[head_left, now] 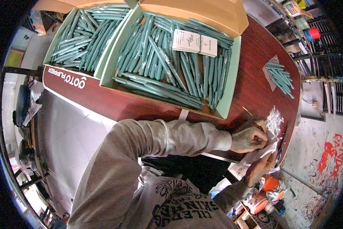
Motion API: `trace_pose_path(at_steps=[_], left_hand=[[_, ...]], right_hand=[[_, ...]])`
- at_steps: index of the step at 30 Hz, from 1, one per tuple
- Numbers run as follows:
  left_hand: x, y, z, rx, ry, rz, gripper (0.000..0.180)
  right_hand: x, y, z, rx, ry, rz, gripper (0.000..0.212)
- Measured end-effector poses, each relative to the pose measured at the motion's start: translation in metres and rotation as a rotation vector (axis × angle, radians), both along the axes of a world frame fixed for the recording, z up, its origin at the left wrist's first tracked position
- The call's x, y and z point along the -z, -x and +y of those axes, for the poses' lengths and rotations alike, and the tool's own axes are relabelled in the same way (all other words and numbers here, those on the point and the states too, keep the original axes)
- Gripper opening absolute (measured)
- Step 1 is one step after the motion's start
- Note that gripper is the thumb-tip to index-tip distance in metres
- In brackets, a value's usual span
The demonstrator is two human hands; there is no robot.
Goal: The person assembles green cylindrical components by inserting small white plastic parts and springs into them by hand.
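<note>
Both hands are close together over the right end of the table. My left hand (pixel 249 138) is closed, its thumb and fingers bent at the edge of a crinkled clear plastic bag (pixel 274 121). Just below it, my right hand (pixel 261 168) is closed on the lower, whitish part of the same plastic. I cannot make out whether anything is inside the bag. Beyond the hands lies a clear packet of teal pens (pixel 279 77). A thin yellowish stick (pixel 247 111) rests by my left hand.
Two open cardboard boxes stand on the dark red table (pixel 141 108): a left box of teal pens (pixel 83 42) and a larger right box of teal pens (pixel 156 57). A banded stack of white cards (pixel 195 42) lies on the larger box's pens. Orange containers (pixel 270 183) sit below the table's right edge.
</note>
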State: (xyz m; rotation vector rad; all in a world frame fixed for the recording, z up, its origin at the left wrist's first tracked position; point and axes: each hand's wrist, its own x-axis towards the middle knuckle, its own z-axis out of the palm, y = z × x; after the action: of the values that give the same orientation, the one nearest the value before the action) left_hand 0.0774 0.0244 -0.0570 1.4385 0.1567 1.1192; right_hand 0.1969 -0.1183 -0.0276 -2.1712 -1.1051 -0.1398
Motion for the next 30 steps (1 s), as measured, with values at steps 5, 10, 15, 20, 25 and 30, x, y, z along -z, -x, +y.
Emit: trace_pose_path(at_steps=[5,10,15,20,25,30], left_hand=[[-0.014,0.013,0.009,0.125,0.222,0.057,0.017],[-0.009,0.007,0.005,0.062,0.309,0.084,0.014],[-0.010,0.008,0.028,0.062,0.353,0.152,0.024],[-0.041,0.016,0.034,0.057,0.278,0.060,0.023],[-0.118,0.044,0.057,0.127,0.249,0.014,0.024],[-0.187,0.050,0.077,0.042,0.092,-0.064,0.021]], right_hand=[[-0.020,0.033,0.016,0.141,0.023,0.309,0.055],[0.002,0.034,0.006,-0.116,0.001,0.408,0.053],[0.000,0.037,-0.034,-0.308,0.143,0.497,0.038],[-0.049,0.049,-0.017,-0.205,-0.134,0.728,0.033],[-0.046,0.036,0.051,-0.424,0.012,0.362,0.033],[-0.088,0.036,0.096,-0.604,0.013,-0.140,0.033]])
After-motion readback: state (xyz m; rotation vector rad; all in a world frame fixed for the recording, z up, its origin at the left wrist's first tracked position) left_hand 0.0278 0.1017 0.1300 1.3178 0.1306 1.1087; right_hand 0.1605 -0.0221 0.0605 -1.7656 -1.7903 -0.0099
